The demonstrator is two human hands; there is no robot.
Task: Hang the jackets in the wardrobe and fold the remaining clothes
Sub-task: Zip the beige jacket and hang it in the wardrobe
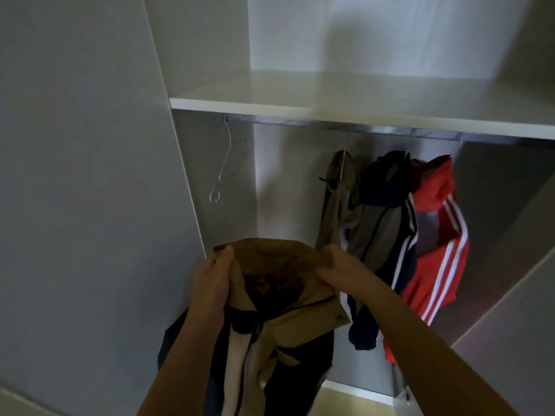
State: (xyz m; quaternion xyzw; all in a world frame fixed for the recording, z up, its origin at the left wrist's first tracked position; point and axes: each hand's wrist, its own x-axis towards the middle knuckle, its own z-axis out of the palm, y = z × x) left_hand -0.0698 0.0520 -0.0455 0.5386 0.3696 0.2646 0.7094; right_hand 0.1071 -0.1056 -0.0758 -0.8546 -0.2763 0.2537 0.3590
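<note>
1. We held the tan jacket [279, 322] up in front of the open wardrobe [285, 181], near its left side and lower than the rail [360, 127].
2. Our left hand [213, 274] gripped the left edge of the hood, with the fingers curled round the cloth.
3. Our right hand [336, 265] gripped the right edge of the hood in the same way.
4. The rest of this jacket, tan and navy, hung down between our forearms.
5. A bare wire hanger [220, 163] hung at the left end of the rail, just under the shelf [330, 106].
6. On the right, three more hung side by side and touching: a khaki jacket [336, 199], a navy jacket [387, 220] and a red jacket [435, 235], the last two with white stripes.
7. Our right hand was just in front of the khaki jacket; we could not tell if they touched.
</note>
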